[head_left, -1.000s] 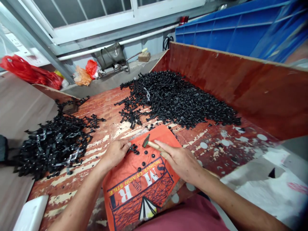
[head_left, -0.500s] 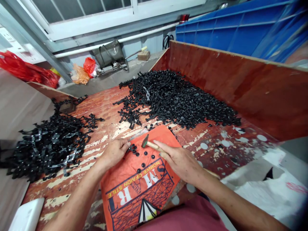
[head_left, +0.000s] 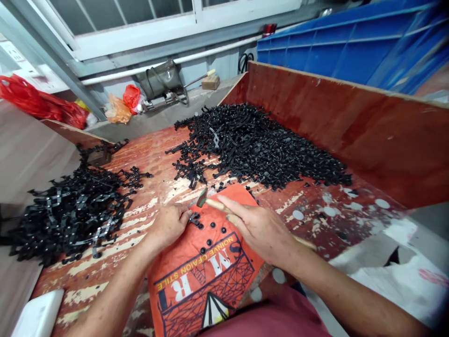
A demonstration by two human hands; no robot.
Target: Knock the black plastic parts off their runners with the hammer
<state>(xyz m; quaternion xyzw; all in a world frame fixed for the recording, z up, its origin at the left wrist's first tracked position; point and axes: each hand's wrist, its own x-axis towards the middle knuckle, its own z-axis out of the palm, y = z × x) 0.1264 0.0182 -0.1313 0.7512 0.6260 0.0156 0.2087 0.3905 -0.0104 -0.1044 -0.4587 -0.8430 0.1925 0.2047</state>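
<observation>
Right hand (head_left: 261, 229) in closed grip around small wooden-handled hammer (head_left: 210, 203), head raised over orange printed cloth (head_left: 203, 267) at near centre of worn red counter (head_left: 308, 215), left hand (head_left: 169, 223) pinching small black plastic part (head_left: 194, 218) on cloth, loose black parts heaped far and left.

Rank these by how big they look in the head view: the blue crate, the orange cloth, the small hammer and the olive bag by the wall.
1. blue crate, though cut off by the frame.
2. orange cloth, helped by nearness.
3. olive bag, far off.
4. small hammer in the right hand, partly covered; its rank against the bag is unsure.
</observation>
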